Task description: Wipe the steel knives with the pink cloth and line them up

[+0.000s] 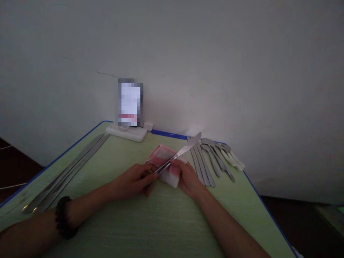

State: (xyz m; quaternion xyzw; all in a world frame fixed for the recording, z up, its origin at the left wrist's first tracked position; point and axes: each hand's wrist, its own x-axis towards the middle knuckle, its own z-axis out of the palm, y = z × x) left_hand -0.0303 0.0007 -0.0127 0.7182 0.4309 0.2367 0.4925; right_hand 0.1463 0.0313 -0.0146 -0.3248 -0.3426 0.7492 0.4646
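Note:
A silver table knife point(189, 144) is held slantwise over the table, blade up and to the right. My left hand point(139, 179) is closed around its handle end. Beneath the knife lies a folded pink and white cloth point(158, 153), gripped by my right hand point(188, 177), whose thumb presses near the joint of handle and blade. My right fingers are partly hidden behind the cloth. Just beyond my right hand, several more table knives point(203, 166) lie side by side on the table.
Spoons point(212, 159) and white-handled cutlery point(231, 157) lie at the right back of the green table point(134, 229). Long flat metal pieces point(71, 168) rest along the left side. A blurred lit screen point(130, 102) stands on a white base point(127, 132) by the wall.

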